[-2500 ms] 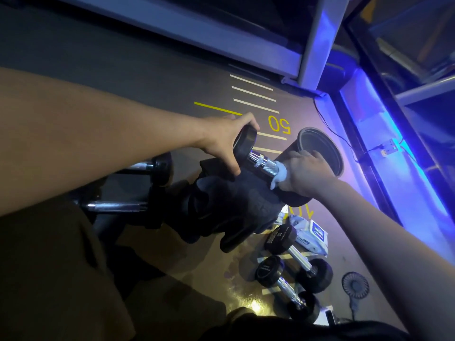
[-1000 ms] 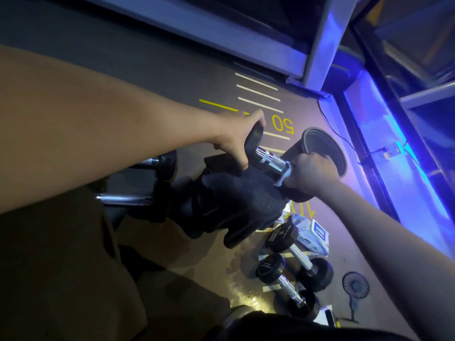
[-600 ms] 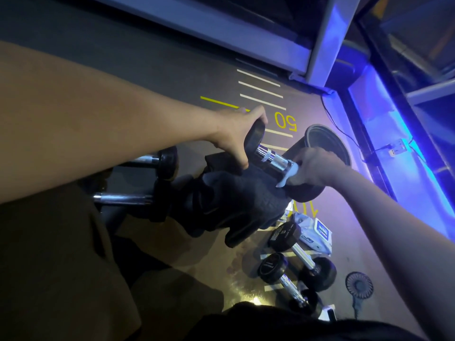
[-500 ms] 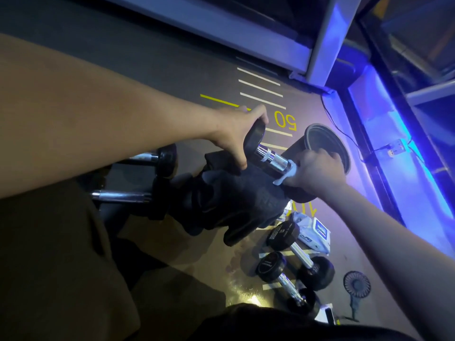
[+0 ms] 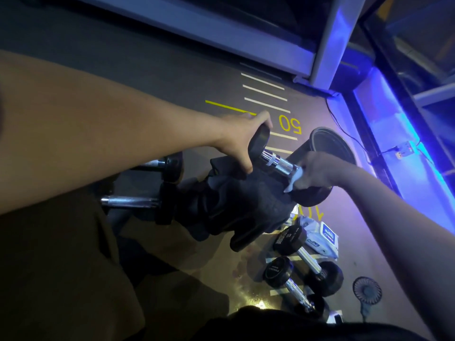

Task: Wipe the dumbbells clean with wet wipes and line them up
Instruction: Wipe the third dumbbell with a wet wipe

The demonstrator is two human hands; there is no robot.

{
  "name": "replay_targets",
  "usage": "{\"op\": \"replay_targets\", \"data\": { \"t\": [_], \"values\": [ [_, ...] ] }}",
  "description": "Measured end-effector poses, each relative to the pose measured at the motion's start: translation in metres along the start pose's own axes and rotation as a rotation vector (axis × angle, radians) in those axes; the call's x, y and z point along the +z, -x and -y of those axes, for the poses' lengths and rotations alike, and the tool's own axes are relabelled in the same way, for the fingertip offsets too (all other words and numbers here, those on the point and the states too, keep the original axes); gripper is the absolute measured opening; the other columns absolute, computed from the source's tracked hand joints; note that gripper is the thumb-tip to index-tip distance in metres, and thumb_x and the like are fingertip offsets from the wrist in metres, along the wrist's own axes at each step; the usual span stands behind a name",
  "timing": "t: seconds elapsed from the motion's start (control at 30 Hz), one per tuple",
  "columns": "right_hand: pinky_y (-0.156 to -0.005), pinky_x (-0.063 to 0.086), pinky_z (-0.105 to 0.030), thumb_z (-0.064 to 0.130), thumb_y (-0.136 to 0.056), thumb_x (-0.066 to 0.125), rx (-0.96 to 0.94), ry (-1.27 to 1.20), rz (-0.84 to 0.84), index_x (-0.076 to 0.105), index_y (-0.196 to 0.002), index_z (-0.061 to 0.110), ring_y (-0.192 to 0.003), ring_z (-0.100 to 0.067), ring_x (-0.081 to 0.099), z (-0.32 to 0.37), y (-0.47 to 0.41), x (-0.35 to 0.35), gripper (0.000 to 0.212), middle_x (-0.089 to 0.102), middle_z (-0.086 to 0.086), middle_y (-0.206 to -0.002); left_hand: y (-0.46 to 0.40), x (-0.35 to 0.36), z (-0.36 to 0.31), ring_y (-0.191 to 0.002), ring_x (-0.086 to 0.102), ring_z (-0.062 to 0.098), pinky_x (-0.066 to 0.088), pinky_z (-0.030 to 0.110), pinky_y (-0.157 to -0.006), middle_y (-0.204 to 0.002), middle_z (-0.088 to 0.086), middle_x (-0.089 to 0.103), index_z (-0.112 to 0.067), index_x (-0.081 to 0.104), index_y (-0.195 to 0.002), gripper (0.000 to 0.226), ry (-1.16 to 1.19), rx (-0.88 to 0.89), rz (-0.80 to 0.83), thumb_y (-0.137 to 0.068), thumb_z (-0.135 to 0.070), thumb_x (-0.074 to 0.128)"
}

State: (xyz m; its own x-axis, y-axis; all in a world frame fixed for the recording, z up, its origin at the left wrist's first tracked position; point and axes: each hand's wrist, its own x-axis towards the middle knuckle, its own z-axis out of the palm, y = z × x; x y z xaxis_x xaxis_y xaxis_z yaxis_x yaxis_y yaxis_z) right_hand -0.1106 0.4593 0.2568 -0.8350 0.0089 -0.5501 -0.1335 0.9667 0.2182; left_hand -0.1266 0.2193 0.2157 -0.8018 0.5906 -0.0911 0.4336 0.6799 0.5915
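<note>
Gripping one dumbbell (image 5: 278, 163) at mid-scene: left hand (image 5: 242, 141) clamps its left head, right hand (image 5: 317, 172) presses one wet wipe (image 5: 294, 179) around the handle. Two dumbbells (image 5: 307, 258) lie near right, two more (image 5: 147, 183) left, one wipes pack (image 5: 322, 236) right.

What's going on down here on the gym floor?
A person is cleaning a dumbbell. The left hand grips its upper head, tilting it over a dark cloth, while the right hand presses a wet wipe against the chrome handle near the lower head. Two small dumbbells lie side by side on the floor beside a wipes pack; others lie to the left.
</note>
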Motion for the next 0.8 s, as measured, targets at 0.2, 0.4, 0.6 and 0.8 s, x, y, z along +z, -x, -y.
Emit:
{"op": "replay_targets", "data": {
  "t": [0.2, 0.4, 0.6, 0.8],
  "values": [
    [-0.07, 0.04, -0.033, 0.062, -0.074, 0.068, 0.067, 0.131, -0.486, 0.065, -0.083, 0.026, -0.091, -0.029, 0.058, 0.009, 0.024, 0.032, 0.037, 0.059, -0.001, -0.092, -0.002, -0.002, -0.001, -0.1, 0.055, 0.023, 0.048, 0.037, -0.078, -0.115, -0.003, 0.046, -0.031, 0.031, -0.134, 0.105, 0.012, -0.01, 0.001, -0.052, -0.041, 0.094],
    [-0.072, 0.043, -0.031, 0.046, -0.071, 0.079, 0.052, -0.249, -0.466, 0.069, -0.09, 0.028, -0.109, -0.02, 0.056, -0.009, 0.03, 0.043, 0.028, 0.058, 0.002, -0.102, -0.003, 0.0, -0.001, -0.106, 0.056, 0.025, 0.049, 0.039, -0.086, -0.119, 0.001, 0.05, -0.033, 0.03, -0.133, 0.104, 0.011, -0.028, 0.004, -0.051, -0.045, 0.093],
    [-0.063, 0.046, -0.03, 0.019, -0.077, 0.077, 0.072, -0.584, -0.469, 0.072, -0.096, 0.018, -0.082, -0.028, 0.063, -0.017, 0.045, 0.035, 0.019, 0.07, -0.009, -0.087, 0.0, 0.001, -0.001, -0.109, 0.054, 0.023, 0.039, 0.031, -0.075, -0.125, 0.001, 0.049, -0.033, 0.029, -0.138, 0.102, 0.03, -0.022, 0.006, -0.058, -0.04, 0.092],
    [-0.058, 0.057, -0.04, 0.016, -0.084, 0.066, 0.067, -0.653, -0.517, 0.062, -0.104, 0.024, -0.064, -0.022, 0.063, -0.014, 0.058, 0.046, 0.021, 0.067, -0.006, -0.087, 0.001, 0.005, -0.004, -0.108, 0.057, 0.025, 0.044, 0.033, -0.074, -0.128, 0.001, 0.049, -0.035, 0.027, -0.138, 0.104, -0.007, -0.04, -0.005, -0.057, -0.042, 0.092]
  ]
}}
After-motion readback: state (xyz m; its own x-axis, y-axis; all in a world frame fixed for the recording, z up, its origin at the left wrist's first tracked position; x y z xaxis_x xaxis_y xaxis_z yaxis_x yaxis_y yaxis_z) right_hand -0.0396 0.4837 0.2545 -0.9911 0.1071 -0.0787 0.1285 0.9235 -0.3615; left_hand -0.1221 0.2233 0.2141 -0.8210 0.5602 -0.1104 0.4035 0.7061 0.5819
